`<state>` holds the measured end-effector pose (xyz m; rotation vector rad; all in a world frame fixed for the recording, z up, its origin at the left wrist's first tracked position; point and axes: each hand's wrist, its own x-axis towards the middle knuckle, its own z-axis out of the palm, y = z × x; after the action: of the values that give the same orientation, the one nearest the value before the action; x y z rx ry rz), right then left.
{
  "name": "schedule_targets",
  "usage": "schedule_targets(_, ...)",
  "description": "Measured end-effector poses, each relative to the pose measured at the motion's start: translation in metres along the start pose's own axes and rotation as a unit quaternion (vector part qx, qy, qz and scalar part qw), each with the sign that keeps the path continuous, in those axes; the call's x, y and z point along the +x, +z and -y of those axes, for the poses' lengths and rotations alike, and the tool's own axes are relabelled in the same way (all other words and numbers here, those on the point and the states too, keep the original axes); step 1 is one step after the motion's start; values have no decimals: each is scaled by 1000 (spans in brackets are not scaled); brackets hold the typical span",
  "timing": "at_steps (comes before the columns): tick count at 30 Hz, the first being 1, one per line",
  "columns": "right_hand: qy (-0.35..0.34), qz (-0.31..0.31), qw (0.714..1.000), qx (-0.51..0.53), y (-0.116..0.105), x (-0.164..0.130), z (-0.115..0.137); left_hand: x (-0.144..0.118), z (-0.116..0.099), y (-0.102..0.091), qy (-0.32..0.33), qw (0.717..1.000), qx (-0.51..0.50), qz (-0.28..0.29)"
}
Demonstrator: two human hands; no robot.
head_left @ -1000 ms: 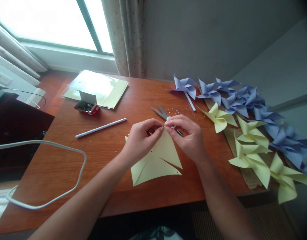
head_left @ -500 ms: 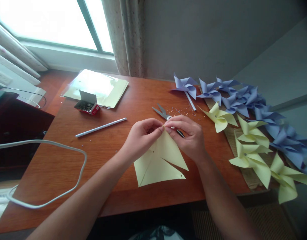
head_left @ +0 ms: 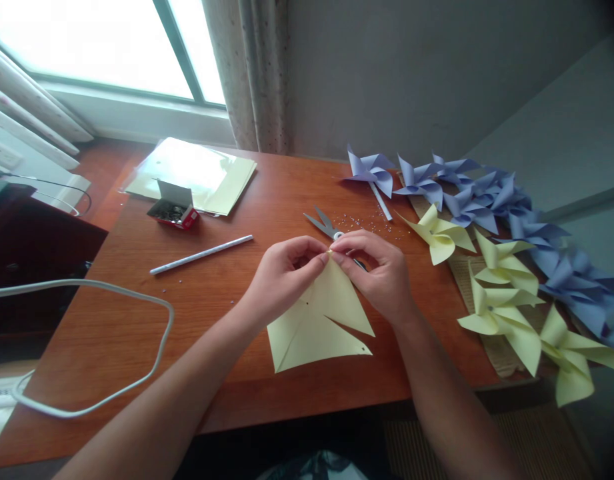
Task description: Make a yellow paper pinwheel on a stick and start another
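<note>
A square of yellow paper (head_left: 311, 333) with diagonal slits and small punched holes hangs tilted from my fingertips above the desk. My left hand (head_left: 289, 270) pinches its far corner between thumb and fingers. Right beside it, my right hand (head_left: 374, 270) pinches the same corner, the fingertips of both hands meeting there. Whatever small detail lies between the fingertips is hidden. Behind my right hand lies a pair of scissors (head_left: 323, 225) with its blades apart, its handles partly covered by the hand.
A patterned paper straw (head_left: 201, 255) and an open red box of small metal pieces (head_left: 174, 210) lie left, near yellow sheets in plastic (head_left: 231, 187). Yellow pinwheels (head_left: 507, 310) and purple pinwheels (head_left: 471, 203) line the right side. A white cable (head_left: 169, 327) loops at left.
Both hands stay pinched at the paper's corner, with only slight finger movement. The paper's slit flap at the right has shifted a little upward.
</note>
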<state>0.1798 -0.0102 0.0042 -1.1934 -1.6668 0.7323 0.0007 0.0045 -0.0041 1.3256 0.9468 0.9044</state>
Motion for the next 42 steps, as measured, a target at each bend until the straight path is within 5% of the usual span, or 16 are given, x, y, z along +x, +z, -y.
schedule_targets(12,45,1,998,44,1,-1,1,-1,0,0,19,999,35,-17)
schedule_targets(21,140,-2,981,132,-3,-1,-2,-1,-4,2,11,1000,14,-18)
schedule_targets(26,133,38,980,147,-1,-1,-3,-1,-4,2,-2,1000,5,-13)
schedule_targets(42,114,24,986,121,2,-3,-7,-1,-1,2,23,999,17,-36)
